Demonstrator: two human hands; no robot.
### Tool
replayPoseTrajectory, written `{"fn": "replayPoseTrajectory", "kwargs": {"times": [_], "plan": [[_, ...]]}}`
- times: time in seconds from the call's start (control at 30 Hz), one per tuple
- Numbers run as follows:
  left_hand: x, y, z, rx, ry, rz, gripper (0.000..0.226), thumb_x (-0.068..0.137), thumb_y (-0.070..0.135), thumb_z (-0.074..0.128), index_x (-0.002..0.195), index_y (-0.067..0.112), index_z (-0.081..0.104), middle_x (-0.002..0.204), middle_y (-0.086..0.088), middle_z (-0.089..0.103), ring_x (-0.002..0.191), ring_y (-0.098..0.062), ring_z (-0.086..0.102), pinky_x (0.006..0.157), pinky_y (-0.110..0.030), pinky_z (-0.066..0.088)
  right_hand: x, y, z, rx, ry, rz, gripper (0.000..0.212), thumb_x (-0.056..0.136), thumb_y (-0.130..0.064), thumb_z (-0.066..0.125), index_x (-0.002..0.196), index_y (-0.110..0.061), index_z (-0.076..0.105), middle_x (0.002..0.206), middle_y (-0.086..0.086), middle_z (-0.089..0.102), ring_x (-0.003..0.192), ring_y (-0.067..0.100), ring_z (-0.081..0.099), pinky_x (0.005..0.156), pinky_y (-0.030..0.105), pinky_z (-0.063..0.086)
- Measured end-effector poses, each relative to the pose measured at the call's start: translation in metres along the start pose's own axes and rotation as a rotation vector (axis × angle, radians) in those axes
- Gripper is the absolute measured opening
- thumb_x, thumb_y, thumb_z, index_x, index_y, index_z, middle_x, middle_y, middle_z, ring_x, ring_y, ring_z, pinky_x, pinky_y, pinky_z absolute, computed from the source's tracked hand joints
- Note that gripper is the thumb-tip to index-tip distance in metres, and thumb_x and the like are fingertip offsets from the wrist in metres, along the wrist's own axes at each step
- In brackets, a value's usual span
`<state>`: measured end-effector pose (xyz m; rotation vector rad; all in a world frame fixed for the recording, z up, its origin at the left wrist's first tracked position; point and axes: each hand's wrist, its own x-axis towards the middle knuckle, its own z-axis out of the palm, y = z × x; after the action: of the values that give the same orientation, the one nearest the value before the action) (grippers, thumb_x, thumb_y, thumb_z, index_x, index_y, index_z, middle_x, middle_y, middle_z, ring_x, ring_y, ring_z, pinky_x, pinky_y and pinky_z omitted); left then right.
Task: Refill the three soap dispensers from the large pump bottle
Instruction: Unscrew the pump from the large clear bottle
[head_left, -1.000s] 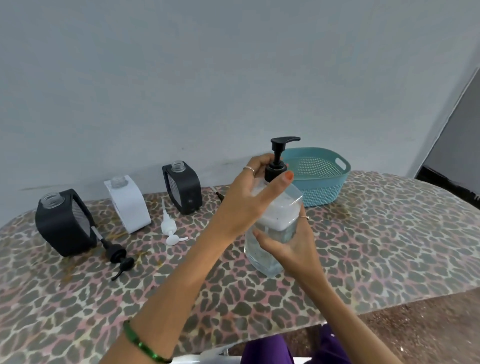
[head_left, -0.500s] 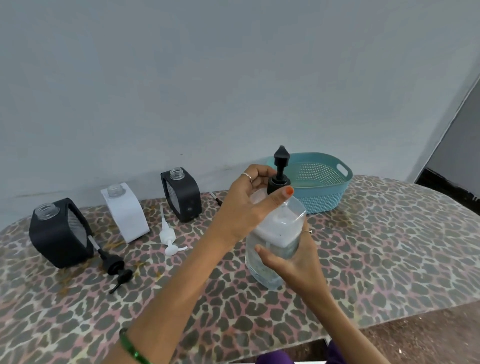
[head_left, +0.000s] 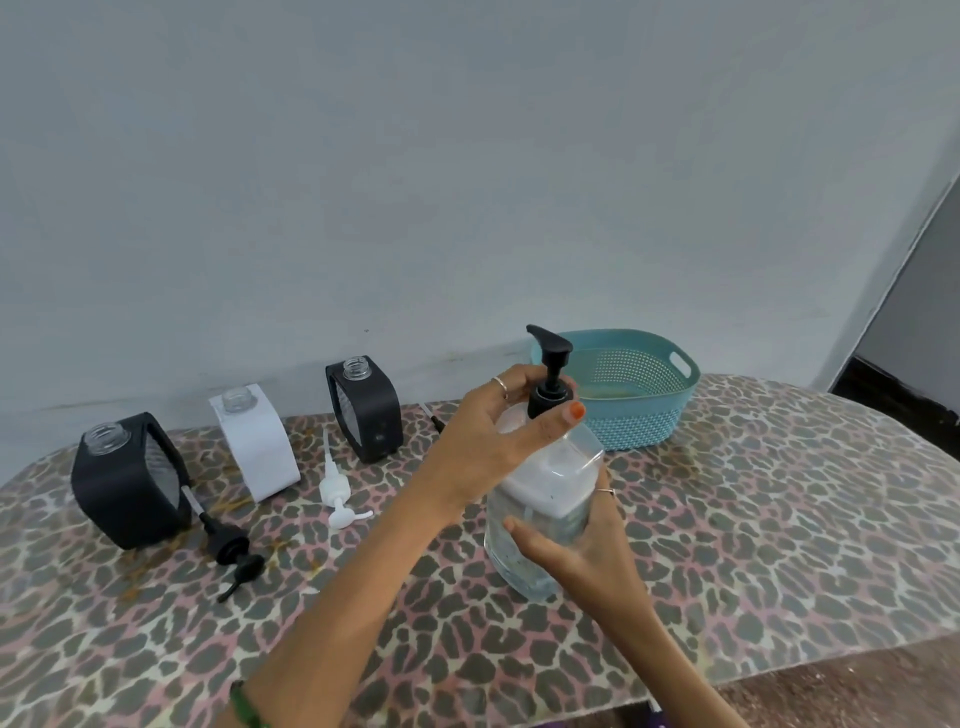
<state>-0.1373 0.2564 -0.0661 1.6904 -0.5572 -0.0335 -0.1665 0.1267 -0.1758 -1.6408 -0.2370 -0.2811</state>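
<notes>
The large clear pump bottle (head_left: 558, 483) stands on the table in front of me. My left hand (head_left: 498, 431) grips the black collar of its pump (head_left: 550, 374), whose spout points left. My right hand (head_left: 576, 551) holds the bottle's body from the front. Three dispensers stand open-necked along the wall: a black one (head_left: 127, 483) at far left, a white one (head_left: 257, 447), and another black one (head_left: 366, 410).
A black pump head (head_left: 231, 545) and a white pump head (head_left: 335, 488) lie on the leopard-print table (head_left: 753, 519) by the dispensers. A teal perforated basket (head_left: 634, 395) sits behind the bottle. The table's front edge runs at lower right.
The pump's spout has turned from pointing right, through facing away, to pointing left, as my left hand twists the collar. My right hand keeps its hold on the bottle.
</notes>
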Motion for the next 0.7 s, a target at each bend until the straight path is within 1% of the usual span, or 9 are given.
{"fn": "replayPoseTrajectory", "kwargs": {"times": [0.1,0.17,0.23,0.3,0.4,0.47,0.53,0.6,0.7], "plan": [[-0.005,0.003,-0.010,-0.014,-0.161,-0.028,0.044,0.090,0.042,0.049,0.132,0.031,0.054,0.122,0.017,0.066,0.121,0.004,0.053,0.102,-0.013,0.037,-0.001,-0.001,0.000,0.017,0.001,-0.029,0.080,0.067,-0.040,0.082,0.135,-0.028,0.041,0.125,-0.017,0.061,0.117,0.008,0.059,0.093,0.026,0.052],[-0.005,0.001,-0.010,-0.026,-0.149,-0.017,0.042,0.090,0.040,0.050,0.130,0.028,0.056,0.121,0.013,0.068,0.120,0.001,0.055,0.100,-0.012,0.039,-0.001,0.000,0.000,0.030,-0.001,-0.041,0.080,0.067,-0.040,0.082,0.135,-0.029,0.041,0.125,-0.017,0.061,0.117,0.009,0.059,0.094,0.026,0.052],[-0.004,-0.002,-0.003,-0.116,-0.038,-0.010,0.037,0.085,0.035,0.060,0.119,0.021,0.061,0.113,0.002,0.072,0.113,-0.008,0.062,0.093,-0.016,0.045,0.000,0.001,0.000,0.039,-0.001,-0.050,0.082,0.066,-0.041,0.082,0.136,-0.028,0.041,0.126,-0.015,0.061,0.118,0.009,0.059,0.095,0.028,0.051],[-0.003,-0.008,0.006,-0.178,0.123,0.009,0.036,0.077,0.031,0.075,0.109,0.018,0.062,0.105,0.000,0.072,0.106,-0.014,0.066,0.092,-0.024,0.048,0.001,0.002,0.000,0.041,-0.009,-0.056,0.081,0.067,-0.040,0.082,0.136,-0.027,0.042,0.125,-0.013,0.062,0.116,0.009,0.060,0.095,0.031,0.052],[0.000,-0.012,0.022,-0.072,0.348,0.068,0.036,0.070,0.027,0.083,0.095,0.023,0.058,0.084,0.022,0.066,0.086,0.003,0.064,0.080,-0.013,0.047,0.000,0.005,0.000,0.043,-0.035,-0.053,0.074,0.068,-0.039,0.082,0.132,-0.030,0.045,0.122,-0.013,0.064,0.114,0.008,0.061,0.095,0.033,0.052],[0.001,-0.011,0.032,0.057,0.454,0.103,0.034,0.072,0.030,0.083,0.090,0.028,0.055,0.079,0.028,0.063,0.080,0.009,0.061,0.074,-0.006,0.044,0.000,0.006,0.001,0.046,-0.038,-0.058,0.077,0.069,-0.044,0.082,0.134,-0.031,0.043,0.123,-0.013,0.063,0.115,0.008,0.060,0.096,0.034,0.051],[0.000,-0.009,0.041,0.143,0.505,0.120,0.028,0.074,0.039,0.080,0.091,0.028,0.059,0.083,0.024,0.066,0.082,0.007,0.062,0.073,-0.004,0.042,0.001,0.005,0.001,0.077,-0.039,-0.072,0.080,0.069,-0.047,0.082,0.136,-0.029,0.041,0.125,-0.011,0.062,0.118,0.010,0.059,0.098,0.036,0.050],[-0.001,-0.007,0.045,0.164,0.518,0.110,0.032,0.073,0.049,0.074,0.091,0.024,0.065,0.081,0.017,0.069,0.080,0.004,0.063,0.072,-0.004,0.042,0.002,0.007,0.001,0.095,-0.029,-0.093,0.076,0.072,-0.040,0.082,0.135,-0.027,0.042,0.124,-0.010,0.063,0.116,0.012,0.060,0.097,0.035,0.051],[-0.003,-0.009,0.042,0.156,0.530,0.090,0.030,0.071,0.052,0.071,0.085,0.025,0.066,0.077,0.015,0.069,0.075,0.000,0.064,0.073,-0.009,0.044,0.001,0.009,0.005,0.118,-0.008,-0.120,0.069,0.077,-0.028,0.081,0.133,-0.032,0.043,0.119,-0.019,0.063,0.110,0.003,0.061,0.087,0.016,0.051]]}}
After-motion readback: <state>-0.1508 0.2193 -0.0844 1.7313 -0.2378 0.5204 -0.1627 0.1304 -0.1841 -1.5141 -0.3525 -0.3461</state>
